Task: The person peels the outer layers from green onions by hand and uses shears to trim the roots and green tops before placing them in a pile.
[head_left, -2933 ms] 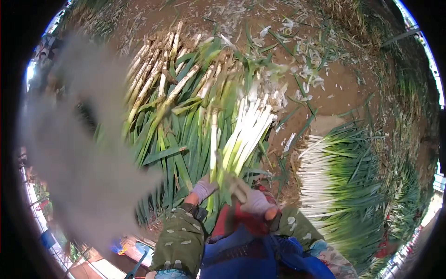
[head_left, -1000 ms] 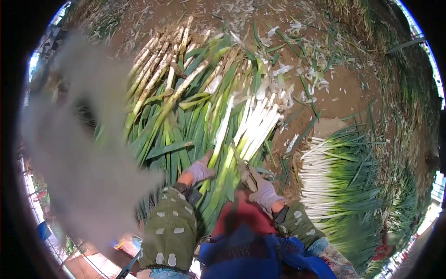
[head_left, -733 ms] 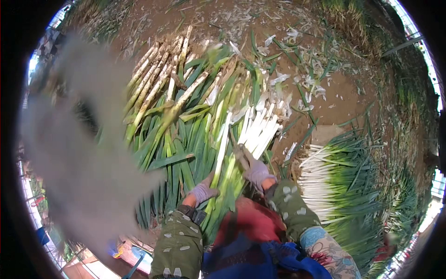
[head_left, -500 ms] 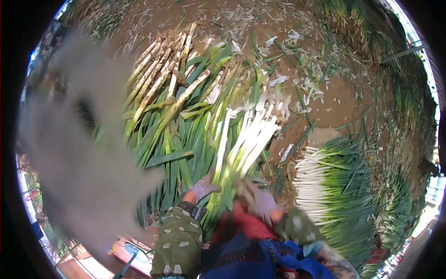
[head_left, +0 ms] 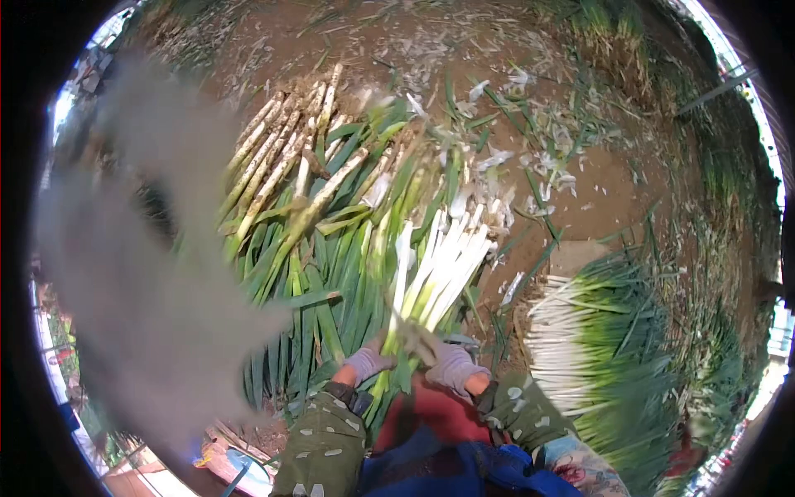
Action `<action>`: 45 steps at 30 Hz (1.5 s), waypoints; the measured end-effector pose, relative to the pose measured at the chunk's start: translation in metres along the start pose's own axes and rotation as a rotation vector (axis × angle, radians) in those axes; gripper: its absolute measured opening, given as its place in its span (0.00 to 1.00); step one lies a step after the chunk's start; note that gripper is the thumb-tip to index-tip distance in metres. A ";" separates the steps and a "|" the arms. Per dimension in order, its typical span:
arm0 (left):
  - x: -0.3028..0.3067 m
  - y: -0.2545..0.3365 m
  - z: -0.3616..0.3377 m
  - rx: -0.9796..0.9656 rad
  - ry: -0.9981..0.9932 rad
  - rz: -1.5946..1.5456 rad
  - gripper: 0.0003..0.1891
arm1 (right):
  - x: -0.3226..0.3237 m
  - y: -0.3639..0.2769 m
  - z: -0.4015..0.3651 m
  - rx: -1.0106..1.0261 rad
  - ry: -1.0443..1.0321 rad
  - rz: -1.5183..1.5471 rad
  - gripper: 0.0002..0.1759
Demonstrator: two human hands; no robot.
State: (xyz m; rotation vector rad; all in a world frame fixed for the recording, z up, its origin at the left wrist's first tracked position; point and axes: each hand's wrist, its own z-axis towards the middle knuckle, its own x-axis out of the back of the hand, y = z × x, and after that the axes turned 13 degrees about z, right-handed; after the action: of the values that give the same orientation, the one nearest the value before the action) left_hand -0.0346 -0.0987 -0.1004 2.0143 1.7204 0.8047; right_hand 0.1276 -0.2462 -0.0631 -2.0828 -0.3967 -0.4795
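Observation:
My left hand (head_left: 370, 362), in a pale glove, is closed round the green part of a peeled green onion (head_left: 402, 269), whose white end points away from me. Close by on the right, my gloved right hand (head_left: 454, 366) has its fingers closed at the leaves of the same green onion; the fingertips are slightly blurred. Several peeled white green onions (head_left: 451, 265) lie together just beyond my hands, to the right of the held one. Unpeeled green onions (head_left: 269, 178) with soil on their stems form a heap ahead and to the left.
A neat pile of peeled green onions (head_left: 555, 340) lies on the right, green tops outward. Stripped skins (head_left: 497, 157) and leaf scraps litter the brown soil (head_left: 609, 178). More green onions (head_left: 609, 25) stand at the far right. A grey blur hides much of the left side.
My right hand, blurred and farther right before, has come in beside my left hand at the green onion. My left hand keeps its hold, and the view has shifted slightly.

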 end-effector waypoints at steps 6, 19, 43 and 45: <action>-0.018 0.038 -0.003 0.203 -0.010 0.510 0.47 | -0.002 0.057 0.051 -0.940 -0.104 0.567 0.47; -0.058 0.011 0.008 0.358 -0.080 0.520 0.46 | 0.028 0.054 0.066 -0.276 0.128 0.491 0.47; 0.026 -0.047 0.021 0.052 0.371 0.089 0.27 | -0.047 0.012 -0.050 -0.365 0.070 0.289 0.46; 0.056 -0.026 0.027 0.005 0.199 0.623 0.20 | -0.096 0.053 -0.045 -0.223 0.072 0.472 0.42</action>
State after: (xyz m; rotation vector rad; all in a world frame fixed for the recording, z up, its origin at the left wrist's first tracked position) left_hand -0.0322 -0.0368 -0.1265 2.5836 1.1685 1.2217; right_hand 0.0595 -0.3202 -0.1260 -2.2714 0.2019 -0.3219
